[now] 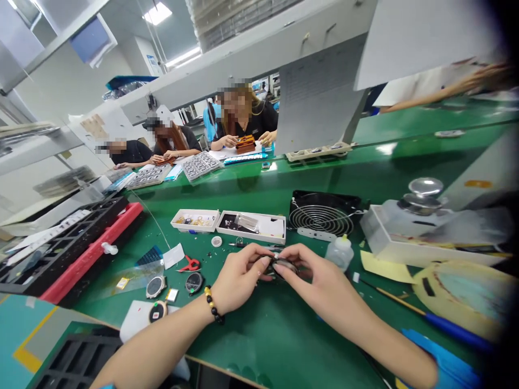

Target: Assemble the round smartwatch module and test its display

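Observation:
Both my hands meet over the green mat, holding a small dark round device (287,265), mostly covered by the fingers. My left hand (243,276), with a beaded bracelet at the wrist, pinches its left part. On its right part, the thumb and fingers of my right hand (304,270) are closed. Left of my hands lie a dark watch body (193,282), a silver-rimmed one (155,287) and a gold-rimmed one (157,312). Red-handled scissors or pliers (190,263) rest beside them.
Behind my hands are two white parts trays (195,220) (251,227) and a black fan (321,213). A squeeze bottle (339,253), white bin (389,232) and blue-handled tool (458,330) lie right. A red-edged rack (93,254) stands left. People work across the bench.

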Available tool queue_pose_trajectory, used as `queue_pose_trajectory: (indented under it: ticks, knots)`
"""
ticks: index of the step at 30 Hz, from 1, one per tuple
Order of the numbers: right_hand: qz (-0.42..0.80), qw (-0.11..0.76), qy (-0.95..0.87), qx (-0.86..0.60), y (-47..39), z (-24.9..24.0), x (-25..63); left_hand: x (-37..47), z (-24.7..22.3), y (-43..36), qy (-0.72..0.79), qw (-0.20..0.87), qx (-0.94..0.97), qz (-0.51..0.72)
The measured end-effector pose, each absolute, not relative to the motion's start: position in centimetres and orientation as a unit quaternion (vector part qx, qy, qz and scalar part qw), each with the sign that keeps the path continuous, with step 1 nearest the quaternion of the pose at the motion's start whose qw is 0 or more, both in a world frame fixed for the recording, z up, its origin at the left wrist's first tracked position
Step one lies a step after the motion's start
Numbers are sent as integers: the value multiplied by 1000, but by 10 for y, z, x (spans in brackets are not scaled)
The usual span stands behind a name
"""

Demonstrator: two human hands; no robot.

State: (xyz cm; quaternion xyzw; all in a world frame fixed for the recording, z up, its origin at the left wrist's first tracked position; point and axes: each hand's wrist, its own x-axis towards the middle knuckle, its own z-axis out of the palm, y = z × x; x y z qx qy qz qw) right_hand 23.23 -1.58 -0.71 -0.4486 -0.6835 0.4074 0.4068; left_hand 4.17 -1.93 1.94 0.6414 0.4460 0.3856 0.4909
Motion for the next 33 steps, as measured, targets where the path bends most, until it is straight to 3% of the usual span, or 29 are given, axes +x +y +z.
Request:
queue_pose_trajectory:
  ticks: [11, 17, 33]
  knots:
    - [575, 417, -575, -406, 1, -13, 230, 38, 12, -1, 453, 627, 459, 437]
    - [585, 384, -591, -402, 4, -24, 229, 37, 12, 2, 458, 624, 430, 465]
    - [518, 431, -583, -455, 10, -19, 234, 36, 14, 2, 443, 666, 408, 441]
